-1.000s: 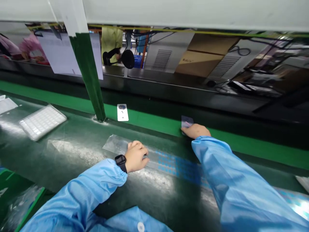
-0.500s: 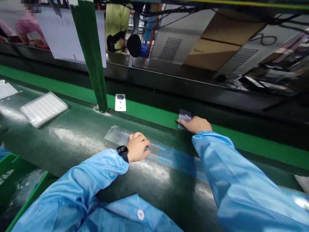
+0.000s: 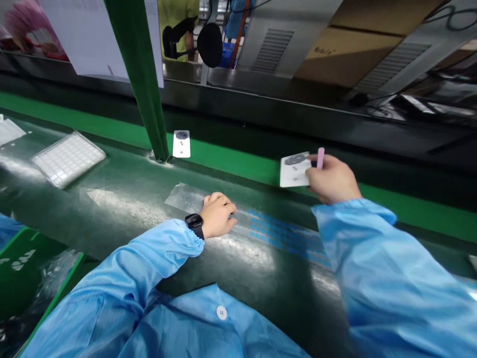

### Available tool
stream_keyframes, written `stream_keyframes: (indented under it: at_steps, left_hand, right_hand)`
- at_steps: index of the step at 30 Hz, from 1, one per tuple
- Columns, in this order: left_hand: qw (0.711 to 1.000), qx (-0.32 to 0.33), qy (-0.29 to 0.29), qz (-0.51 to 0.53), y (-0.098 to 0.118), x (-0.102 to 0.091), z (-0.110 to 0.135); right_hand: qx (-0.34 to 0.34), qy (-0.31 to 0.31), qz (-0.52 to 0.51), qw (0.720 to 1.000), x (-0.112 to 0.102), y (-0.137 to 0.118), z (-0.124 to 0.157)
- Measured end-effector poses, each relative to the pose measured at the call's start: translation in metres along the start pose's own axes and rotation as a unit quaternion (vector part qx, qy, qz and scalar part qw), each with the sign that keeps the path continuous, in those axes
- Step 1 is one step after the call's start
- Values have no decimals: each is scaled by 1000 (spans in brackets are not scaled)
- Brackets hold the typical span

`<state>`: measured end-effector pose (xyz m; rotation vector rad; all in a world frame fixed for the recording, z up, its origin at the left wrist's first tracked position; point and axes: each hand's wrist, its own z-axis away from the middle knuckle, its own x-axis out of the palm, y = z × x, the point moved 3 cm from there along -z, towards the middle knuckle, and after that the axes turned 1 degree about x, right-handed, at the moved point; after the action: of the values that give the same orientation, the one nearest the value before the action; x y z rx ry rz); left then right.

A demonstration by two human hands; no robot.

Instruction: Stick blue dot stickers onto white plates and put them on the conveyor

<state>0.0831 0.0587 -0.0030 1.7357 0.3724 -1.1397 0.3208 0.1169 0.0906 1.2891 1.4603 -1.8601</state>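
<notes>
Between the thumb and fingers of my right hand [image 3: 335, 181] is a white phone back panel [image 3: 292, 175] with a dark round camera area, held tilted above the green strip. A short pink stick [image 3: 320, 158] also juts up from that hand. My left hand [image 3: 218, 216] lies on a clear plastic film [image 3: 186, 198] on the table, its fingers loosely bent and resting down. To its right, a grid of small blue pieces [image 3: 278, 231] runs along the clear strip. Another white back panel [image 3: 181, 144] lies on the green strip, beside the post.
A green post [image 3: 145, 89] rises at the table's back edge. On the left are a clear tray [image 3: 70, 158] with white cells and a green bin [image 3: 22, 278] holding clear plastic. Beyond the ledge are cardboard boxes [image 3: 350, 54] and a person in pink [image 3: 32, 25].
My right hand has lifted the panel off the green strip and moved a little right; the panel's white face now shows. My left hand stays on the film. The view has shifted slightly.
</notes>
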Motion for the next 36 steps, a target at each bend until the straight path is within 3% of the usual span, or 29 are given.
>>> stream_keyframes:
  at_steps: [2,4,6,8,11,14,16,21,23,24,26,28,29,33,36]
  left_hand:
    - [1000,0,1,0,0,1,0]
    - [1000,-1,3,0,-1,1,-1]
    - [1000,-4,2,2,-2,1,-1]
    - [1000,-7,-1,6,-3,0,-1]
    - [1000,-7,-5,8,-3,-2,-1]
    - [1000,12,-17,-4,-1,-4,0]
    - [999,30,-29,-12,1,-4,1]
    - [997,57,-40,-25,0,-2,4]
    - [996,68,-49,-26,0,-1,5]
    - [995,73,-55,-26,0,-1,5]
    - [994,79,-67,-26,1,-1,5]
    - [993,83,-74,-29,2,-2,5]
    - [993,86,-76,-31,3,-2,5]
    - [991,100,-80,-29,4,-3,6]
    - [991,106,-85,-18,3,-2,8]
  right_hand:
    - [18,-53,-61,997,8,13,49]
    - [58,-131,-243,960,27,29,105]
    - [96,-194,-311,925,49,44,158]
    - [115,-241,-320,909,66,53,196]
    - [30,-284,-234,929,72,49,219]
    - [-95,-299,-109,943,59,38,212]
    - [-139,-313,-48,938,47,33,203]
    - [-220,-465,-36,857,26,18,185]
    - [-177,-456,-108,865,20,13,169]
    - [-140,-420,-166,881,18,11,157]
    - [-68,-305,-304,900,16,8,129]
    - [-28,-194,-397,897,22,8,102]
    - [-9,-169,-421,891,28,8,90]
    - [33,-199,-481,853,62,14,63]
    - [40,-216,-482,848,78,24,59]
